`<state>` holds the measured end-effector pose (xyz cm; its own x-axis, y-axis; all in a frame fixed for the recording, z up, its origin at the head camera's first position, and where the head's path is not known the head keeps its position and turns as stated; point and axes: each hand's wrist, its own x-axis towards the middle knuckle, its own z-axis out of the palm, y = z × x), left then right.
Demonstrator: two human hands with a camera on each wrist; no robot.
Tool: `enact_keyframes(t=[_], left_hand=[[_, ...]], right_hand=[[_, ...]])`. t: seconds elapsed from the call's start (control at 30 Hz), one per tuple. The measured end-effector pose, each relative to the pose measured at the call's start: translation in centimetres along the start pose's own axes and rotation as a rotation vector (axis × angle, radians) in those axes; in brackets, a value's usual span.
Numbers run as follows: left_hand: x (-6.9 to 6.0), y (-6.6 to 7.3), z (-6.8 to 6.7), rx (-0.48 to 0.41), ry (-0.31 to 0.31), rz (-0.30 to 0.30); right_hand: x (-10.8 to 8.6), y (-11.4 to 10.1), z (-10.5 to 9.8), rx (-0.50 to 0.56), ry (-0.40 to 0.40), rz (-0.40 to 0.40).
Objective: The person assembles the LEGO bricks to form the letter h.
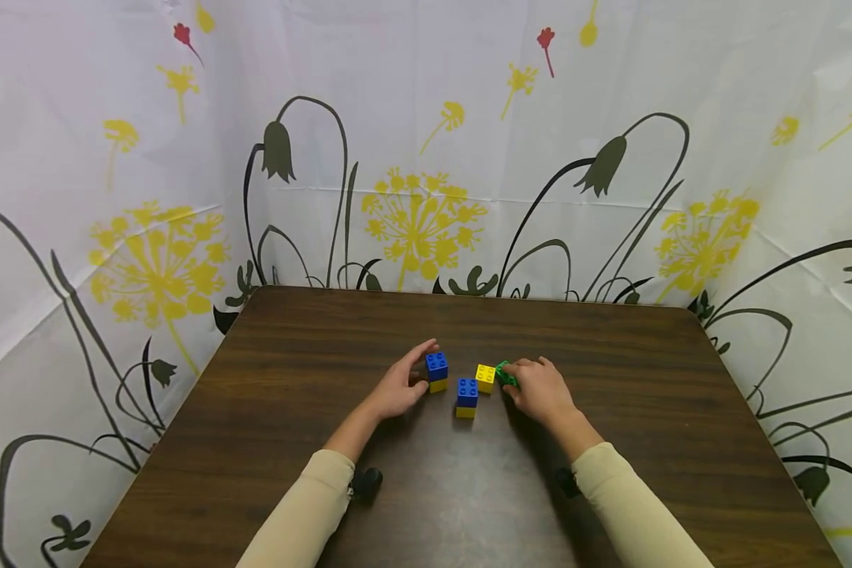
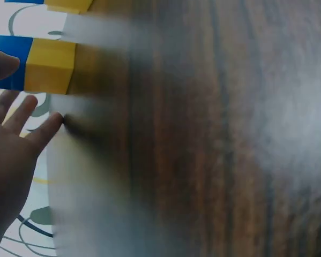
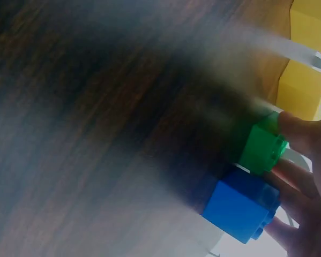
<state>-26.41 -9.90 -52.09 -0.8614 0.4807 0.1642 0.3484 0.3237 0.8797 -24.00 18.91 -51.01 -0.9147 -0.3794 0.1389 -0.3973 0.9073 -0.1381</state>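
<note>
Beside a stack with a blue brick on a yellow brick, my left hand has its fingers spread and its thumb in front; contact is unclear. My right hand pinches a green brick between thumb and fingers. In the right wrist view another blue brick lies by those fingers; the head view hides it. Between the hands are a second blue-on-yellow stack and a single yellow brick.
The brown wooden table extends around the bricks, its far edge against a flower-patterned curtain. Two yellow surfaces stand just past the green brick in the right wrist view. Both forearms reach in from the near side.
</note>
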Motion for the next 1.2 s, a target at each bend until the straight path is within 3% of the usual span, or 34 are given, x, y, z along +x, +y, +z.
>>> enact_keyframes(t=[0.17, 0.5, 0.67, 0.8, 1.0, 1.2], left_hand=[[0.0, -0.2, 0.3, -0.02, -0.047, 0.003], [-0.4, -0.5, 0.6, 0.0, -0.036, 0.091], [-0.9, -0.2, 1.2, 0.033, -0.022, 0.097], [-1.1, 0.3, 1.4, 0.033, 0.01, 0.088], [-1.3, 0.8, 1.7, -0.032, 0.017, 0.097], [-1.6, 1.0, 1.8, -0.03, 0.046, 0.078]], right_hand=[[-0.1, 0.1, 0.0, -0.004, -0.006, -0.003], [-0.1, 0.2, -0.4, 0.037, -0.009, -0.016], [-0.1, 0.4, -0.5, 0.047, 0.004, -0.036], [0.0, 0.6, -0.6, 0.074, 0.039, -0.044], [0.2, 0.4, -1.1, 0.141, 0.12, 0.007], [0.6, -1.2, -2.3, 0.285, 0.227, -0.006]])
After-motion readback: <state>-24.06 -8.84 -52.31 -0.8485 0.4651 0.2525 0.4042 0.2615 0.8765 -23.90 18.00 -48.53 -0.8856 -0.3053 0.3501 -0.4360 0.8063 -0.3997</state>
